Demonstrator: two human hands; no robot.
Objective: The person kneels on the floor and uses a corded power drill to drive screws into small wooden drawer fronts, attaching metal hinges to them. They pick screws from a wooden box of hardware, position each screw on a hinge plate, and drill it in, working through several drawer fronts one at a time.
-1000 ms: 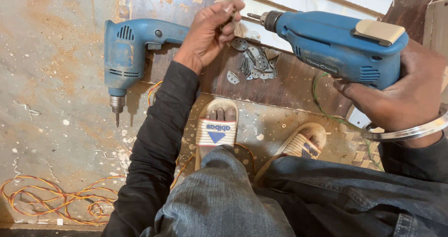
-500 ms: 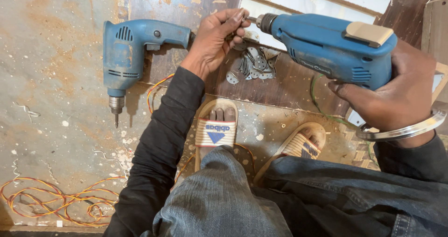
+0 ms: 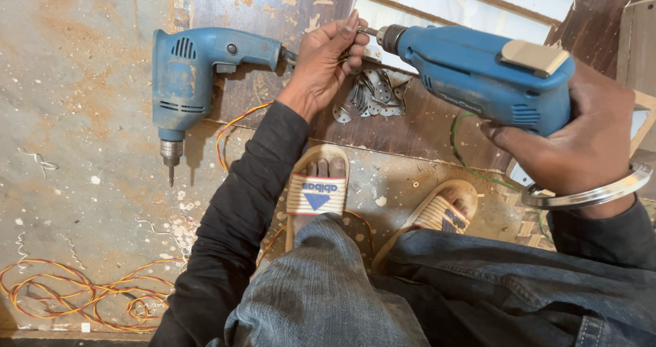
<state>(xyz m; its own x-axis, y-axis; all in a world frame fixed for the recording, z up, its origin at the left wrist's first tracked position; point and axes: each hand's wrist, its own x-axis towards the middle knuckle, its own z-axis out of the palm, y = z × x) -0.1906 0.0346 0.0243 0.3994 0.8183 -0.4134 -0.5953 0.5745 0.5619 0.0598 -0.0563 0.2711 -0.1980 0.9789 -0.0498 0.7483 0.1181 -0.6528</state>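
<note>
My right hand (image 3: 581, 142) grips a blue electric drill (image 3: 478, 73) by its handle, nose pointing left. My left hand (image 3: 324, 63) reaches up to the drill's chuck (image 3: 388, 38), fingers pinched around a small part at the tip; I cannot tell what the part is. Just below lies a heap of small grey metal brackets (image 3: 372, 97) on a dark wooden board (image 3: 410, 131). A metal bangle (image 3: 591, 193) circles my right wrist.
A second blue drill (image 3: 195, 70) lies on the stained concrete floor (image 3: 75, 114) at left, bit pointing toward me. Orange and yellow wire (image 3: 75, 296) is coiled at lower left. My feet in sandals (image 3: 316, 190) rest below the board. White slatted panel (image 3: 478, 5) at top.
My right hand has brought the drill lower and leftward. My left hand's fingers have closed in on the chuck tip.
</note>
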